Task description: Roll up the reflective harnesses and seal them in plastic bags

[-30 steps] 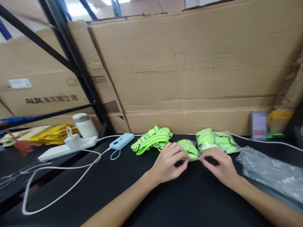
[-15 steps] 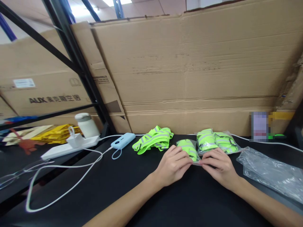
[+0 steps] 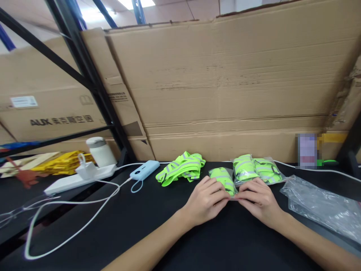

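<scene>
Where clr bag point(image 3: 222, 178) ends, L/R hands point(image 3: 204, 197) pinch.

The left hand point(image 3: 207, 199) hides part of the bagged green strap point(image 3: 221, 177); clear bags point(image 3: 327, 207) run out of sight rightward; that upright rectangle point(image 3: 307, 150) is blurred

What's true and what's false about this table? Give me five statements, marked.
1. The left hand and right hand pinch one filled bag by its near edge. True.
2. The power bank is red. False: it is light blue.
3. Loose green straps lie left of that bag. True.
4. The flat plastic bags lie left of both hands. False: they lie to the right.
5. The bottle is white with a grey-topped lid. True.
</scene>
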The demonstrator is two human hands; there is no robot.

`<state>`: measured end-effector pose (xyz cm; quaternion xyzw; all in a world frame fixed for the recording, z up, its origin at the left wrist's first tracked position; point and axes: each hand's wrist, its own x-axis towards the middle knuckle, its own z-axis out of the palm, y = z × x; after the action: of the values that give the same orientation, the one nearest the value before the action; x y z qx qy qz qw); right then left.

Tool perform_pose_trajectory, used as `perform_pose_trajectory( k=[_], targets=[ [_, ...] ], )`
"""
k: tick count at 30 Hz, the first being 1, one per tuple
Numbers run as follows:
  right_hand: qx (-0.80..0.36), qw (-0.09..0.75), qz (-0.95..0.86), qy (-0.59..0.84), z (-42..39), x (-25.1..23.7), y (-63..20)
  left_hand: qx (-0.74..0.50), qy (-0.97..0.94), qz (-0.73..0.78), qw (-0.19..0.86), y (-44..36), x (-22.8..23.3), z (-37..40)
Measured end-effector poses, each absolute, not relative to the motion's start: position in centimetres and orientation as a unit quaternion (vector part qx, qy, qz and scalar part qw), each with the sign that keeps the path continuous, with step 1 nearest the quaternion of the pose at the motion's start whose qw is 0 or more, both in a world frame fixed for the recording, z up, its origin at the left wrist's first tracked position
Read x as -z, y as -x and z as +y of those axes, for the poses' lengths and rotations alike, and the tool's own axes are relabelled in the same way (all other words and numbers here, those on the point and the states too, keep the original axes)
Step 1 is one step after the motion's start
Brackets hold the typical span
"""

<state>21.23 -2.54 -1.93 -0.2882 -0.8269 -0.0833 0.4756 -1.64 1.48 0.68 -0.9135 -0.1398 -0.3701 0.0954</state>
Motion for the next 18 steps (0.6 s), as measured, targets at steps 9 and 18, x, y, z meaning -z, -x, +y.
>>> perform_pose_trajectory(
  k=[9,18],
  targets=[
    [0.053,0.489,-0.802,0.339,-2.49,2.25,-21.0,0.322,0.932,-0.162,0.046,2.45,-1.5,1.77],
    [0.063,0.492,-0.8,0.338,-2.49,2.19,-20.94,0.276,0.932,-0.219,0.087,2.17,-0.81,1.63]
  ],
)
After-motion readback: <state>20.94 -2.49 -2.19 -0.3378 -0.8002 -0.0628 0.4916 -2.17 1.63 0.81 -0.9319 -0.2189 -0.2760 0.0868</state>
